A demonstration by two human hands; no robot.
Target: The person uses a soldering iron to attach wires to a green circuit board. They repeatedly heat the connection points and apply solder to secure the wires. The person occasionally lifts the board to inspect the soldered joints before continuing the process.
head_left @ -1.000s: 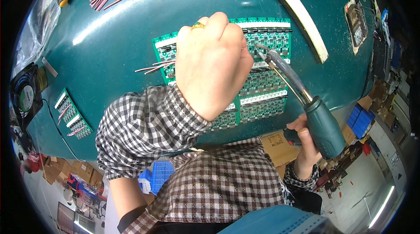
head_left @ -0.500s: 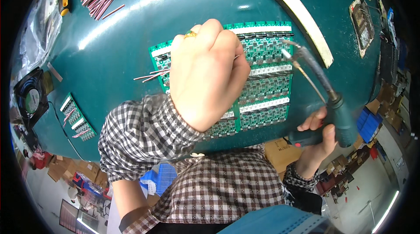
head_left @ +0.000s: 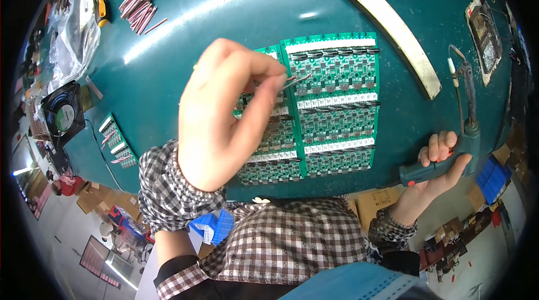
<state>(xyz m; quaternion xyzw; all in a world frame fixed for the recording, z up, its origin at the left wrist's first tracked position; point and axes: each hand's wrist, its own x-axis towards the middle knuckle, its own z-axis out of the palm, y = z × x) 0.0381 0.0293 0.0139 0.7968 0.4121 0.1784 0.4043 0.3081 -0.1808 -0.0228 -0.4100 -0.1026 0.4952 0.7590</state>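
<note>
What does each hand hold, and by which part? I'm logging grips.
The right hand grips the soldering iron by its teal handle. The left hand pinches thin metal pins at one end.

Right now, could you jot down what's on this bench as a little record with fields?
Surface: dark green table
Left hand: raised over the green circuit boards, fingers pinching thin metal pins
Right hand: grips a teal soldering gun at the table's near right edge, tip pointing away
Far left: bundle of pink rods, yellow-handled tool
Left edge: small black fan, smaller green board
Far right: long pale strip
</note>
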